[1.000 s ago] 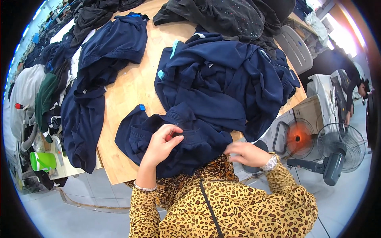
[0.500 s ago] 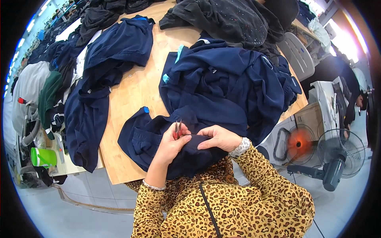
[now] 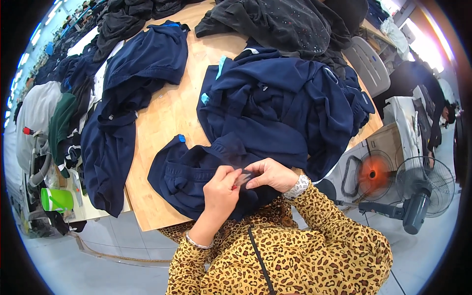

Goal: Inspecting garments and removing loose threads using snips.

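A navy garment (image 3: 183, 183) with a gathered waistband and a small blue tag lies bunched at the table's near edge, partly over my lap. My left hand (image 3: 221, 194) is closed around thread snips (image 3: 241, 180) with red handles; their blades, a little blurred, point at the fingertips of my other hand. Thumb and forefinger of my right hand (image 3: 273, 176) pinch the garment's edge right beside the blades. Whether a thread lies between the blades is too small to tell.
On the wooden table (image 3: 169, 115) lie a large navy garment heap (image 3: 275, 103), more navy clothing (image 3: 142, 59) at the left and a dark speckled garment (image 3: 275, 27) at the back. A standing fan (image 3: 418, 201), a grey chair (image 3: 366, 66) and a green bucket (image 3: 56, 199) stand around it.
My left hand has moved right and turned, swinging the snips from pointing upward to pointing at my right fingers. My right hand stays nearly in place on the fabric.
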Demonstrator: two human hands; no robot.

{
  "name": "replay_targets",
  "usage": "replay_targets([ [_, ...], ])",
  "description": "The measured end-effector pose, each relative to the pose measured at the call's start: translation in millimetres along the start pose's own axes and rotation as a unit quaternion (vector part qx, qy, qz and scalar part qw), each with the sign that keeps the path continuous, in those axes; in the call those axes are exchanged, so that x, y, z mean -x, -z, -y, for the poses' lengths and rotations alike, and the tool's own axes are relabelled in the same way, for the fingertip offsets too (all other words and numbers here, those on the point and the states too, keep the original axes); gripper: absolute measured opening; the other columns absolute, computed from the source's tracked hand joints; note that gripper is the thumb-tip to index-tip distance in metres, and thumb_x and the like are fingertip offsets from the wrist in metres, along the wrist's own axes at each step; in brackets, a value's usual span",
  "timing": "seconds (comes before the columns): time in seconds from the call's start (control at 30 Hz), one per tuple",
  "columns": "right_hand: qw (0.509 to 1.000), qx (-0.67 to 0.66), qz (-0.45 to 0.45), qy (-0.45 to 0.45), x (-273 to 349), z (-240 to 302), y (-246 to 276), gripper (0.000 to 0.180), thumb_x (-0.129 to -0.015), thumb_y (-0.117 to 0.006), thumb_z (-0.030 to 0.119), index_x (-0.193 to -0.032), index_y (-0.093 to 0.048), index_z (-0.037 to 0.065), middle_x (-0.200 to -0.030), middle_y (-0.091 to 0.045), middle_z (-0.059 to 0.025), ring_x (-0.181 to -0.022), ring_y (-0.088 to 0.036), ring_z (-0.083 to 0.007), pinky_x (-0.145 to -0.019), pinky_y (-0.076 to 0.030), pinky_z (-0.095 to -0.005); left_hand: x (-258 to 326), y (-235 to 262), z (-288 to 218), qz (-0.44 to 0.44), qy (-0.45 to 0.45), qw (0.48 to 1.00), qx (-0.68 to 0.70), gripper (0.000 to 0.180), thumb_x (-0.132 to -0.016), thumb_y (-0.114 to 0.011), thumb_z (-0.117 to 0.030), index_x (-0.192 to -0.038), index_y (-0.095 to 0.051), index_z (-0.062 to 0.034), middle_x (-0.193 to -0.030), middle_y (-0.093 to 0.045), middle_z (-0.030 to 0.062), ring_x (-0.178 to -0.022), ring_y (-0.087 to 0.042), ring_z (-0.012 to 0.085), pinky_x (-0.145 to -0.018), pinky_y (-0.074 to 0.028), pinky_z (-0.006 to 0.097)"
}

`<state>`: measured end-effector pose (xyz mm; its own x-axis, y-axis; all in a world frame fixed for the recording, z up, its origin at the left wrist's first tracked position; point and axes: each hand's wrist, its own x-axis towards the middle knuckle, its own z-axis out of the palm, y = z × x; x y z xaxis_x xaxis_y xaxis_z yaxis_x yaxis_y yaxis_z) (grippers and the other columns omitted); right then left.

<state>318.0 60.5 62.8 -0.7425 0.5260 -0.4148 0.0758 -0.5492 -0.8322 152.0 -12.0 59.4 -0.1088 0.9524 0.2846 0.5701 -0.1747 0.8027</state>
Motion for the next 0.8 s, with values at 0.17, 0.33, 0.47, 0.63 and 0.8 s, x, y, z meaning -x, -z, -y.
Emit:
replay_targets([
  [0.17, 1.0, -0.019, -0.004, -0.002, 1, -4, -2, 0.022, -0.082, -0.065, 0.002, -0.103, -0.064, -0.001, -0.093, -0.065, -0.0002, -0.085, -0.057, -0.0046, -0.078, -0.046, -0.0203, 6, -18, 4, -0.046, -0.093, 0.988, -0.119, 0.023, -0.065, -0.064, 0.004, -0.086, -0.059, -0.0022, -0.083, -0.053, 0.0107, -0.062, -0.058, 0.0286, -0.054, -0.049, 0.034],
  [0.33, 0.998, -0.059, -0.006, 0.011, -1, -11, 6, 0.021, -0.084, -0.064, 0.004, -0.104, -0.064, -0.002, -0.094, -0.065, -0.0013, -0.085, -0.057, -0.0051, -0.079, -0.046, -0.0204, -5, -16, 24, 0.0, 0.063, 0.978, 0.198, 0.008, -0.087, -0.058, -0.006, -0.085, -0.054, 0.001, -0.081, -0.053, 0.0078, -0.056, -0.049, 0.013, -0.054, -0.04, 0.024],
  [0.47, 0.997, -0.073, -0.008, 0.006, -1, -14, 11, 0.023, -0.084, -0.064, 0.004, -0.106, -0.063, -0.003, -0.098, -0.065, -0.0028, -0.086, -0.058, -0.0063, -0.082, -0.045, -0.0205, 0, -11, 22, 0.061, 0.307, 0.883, 0.349, 0.008, -0.086, -0.062, -0.005, -0.086, -0.058, 0.0016, -0.081, -0.054, -0.0002, -0.059, -0.049, 0.0073, -0.052, -0.04, 0.02],
  [0.63, 0.997, -0.071, -0.002, 0.017, -3, -18, 7, 0.025, -0.085, -0.063, 0.003, -0.109, -0.061, -0.003, -0.101, -0.064, -0.0032, -0.089, -0.058, -0.0066, -0.083, -0.045, -0.0208, 8, -21, 10, -0.052, -0.045, 0.997, -0.037, 0.007, -0.078, -0.065, 0.002, -0.084, -0.061, 0.0019, -0.082, -0.056, 0.0099, -0.063, -0.058, 0.0206, -0.056, -0.048, 0.03],
  [0.8, 0.995, -0.1, -0.023, 0.013, -4, -20, 7, 0.023, -0.086, -0.061, 0.002, -0.108, -0.061, -0.004, -0.101, -0.064, -0.0031, -0.089, -0.058, -0.007, -0.083, -0.045, -0.0208, 2, -24, 21, -0.051, 0.022, 0.998, 0.035, 0.004, -0.083, -0.06, 0.0, -0.081, -0.057, 0.0016, -0.081, -0.054, 0.0083, -0.065, -0.055, 0.0185, -0.053, -0.045, 0.028],
])
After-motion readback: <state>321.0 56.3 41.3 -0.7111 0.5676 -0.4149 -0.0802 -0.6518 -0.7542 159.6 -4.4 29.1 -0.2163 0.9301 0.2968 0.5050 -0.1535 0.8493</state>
